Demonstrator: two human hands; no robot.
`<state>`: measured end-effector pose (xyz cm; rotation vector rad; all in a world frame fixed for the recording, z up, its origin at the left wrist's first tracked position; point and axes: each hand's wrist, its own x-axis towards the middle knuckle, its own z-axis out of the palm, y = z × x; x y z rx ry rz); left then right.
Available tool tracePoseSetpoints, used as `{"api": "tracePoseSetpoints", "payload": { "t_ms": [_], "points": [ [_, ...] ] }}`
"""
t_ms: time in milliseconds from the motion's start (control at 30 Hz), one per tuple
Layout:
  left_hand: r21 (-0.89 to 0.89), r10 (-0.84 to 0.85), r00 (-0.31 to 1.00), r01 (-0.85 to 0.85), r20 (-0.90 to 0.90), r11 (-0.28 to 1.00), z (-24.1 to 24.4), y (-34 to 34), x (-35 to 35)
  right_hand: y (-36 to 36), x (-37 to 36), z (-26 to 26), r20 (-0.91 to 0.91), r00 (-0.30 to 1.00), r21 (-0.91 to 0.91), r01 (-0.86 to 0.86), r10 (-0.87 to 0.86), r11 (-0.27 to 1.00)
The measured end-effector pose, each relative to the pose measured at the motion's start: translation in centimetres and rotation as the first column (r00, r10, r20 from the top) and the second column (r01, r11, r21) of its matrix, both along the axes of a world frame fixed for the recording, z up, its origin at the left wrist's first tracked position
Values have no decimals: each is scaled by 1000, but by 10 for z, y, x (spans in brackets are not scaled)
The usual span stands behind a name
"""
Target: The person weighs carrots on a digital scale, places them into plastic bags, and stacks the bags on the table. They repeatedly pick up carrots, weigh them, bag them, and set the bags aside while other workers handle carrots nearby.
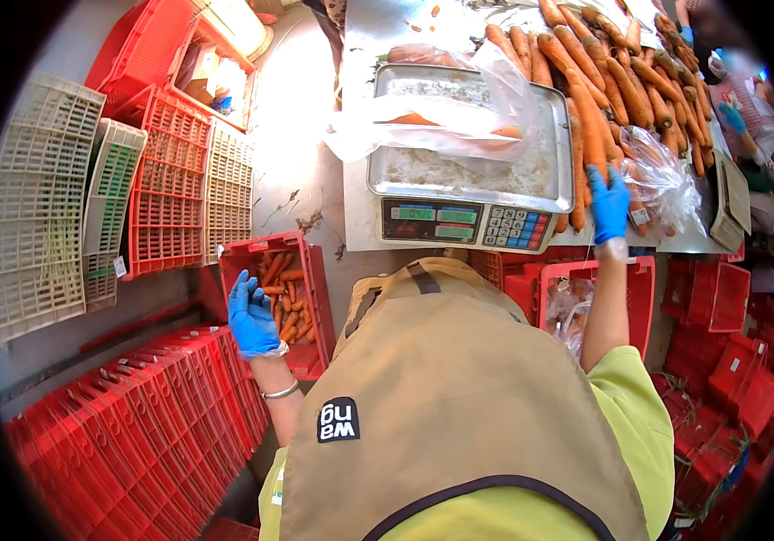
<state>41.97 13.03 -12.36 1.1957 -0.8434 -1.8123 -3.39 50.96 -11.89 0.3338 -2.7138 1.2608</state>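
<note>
My right hand [609,206], in a blue glove, has its fingers around the near end of a long carrot [586,132] at the edge of a carrot heap [630,74]. My left hand [252,318], also gloved, hangs with nothing in it above a red crate [319,304] of small carrots [292,308]. On the metal pan [414,179] of a digital scale [461,222] lies a clear plastic bag [448,128] with carrots inside. A knotted clear bag [661,176], bearing a label, sits right of my right hand.
White and red plastic crates [170,189] stand at the left, with a row of nested red crates [137,419] below. Under the table's front edge, a red crate [641,304] contains plastic bags. Another scale [731,203] and co-workers [742,108] are at the right.
</note>
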Motion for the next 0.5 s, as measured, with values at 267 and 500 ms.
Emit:
{"api": "tracePoseSetpoints", "payload": {
  "t_ms": [267, 500],
  "points": [
    [-9, -111, 993, 111, -39, 994, 4, -4, -27, -43, 51, -7, -307, 948, 356, 32, 85, 934],
    [-5, -153, 988, 152, -39, 988, 0, -9, -36, -46, 51, -10, -348, 936, 266, 51, 47, 963]
  ]
}}
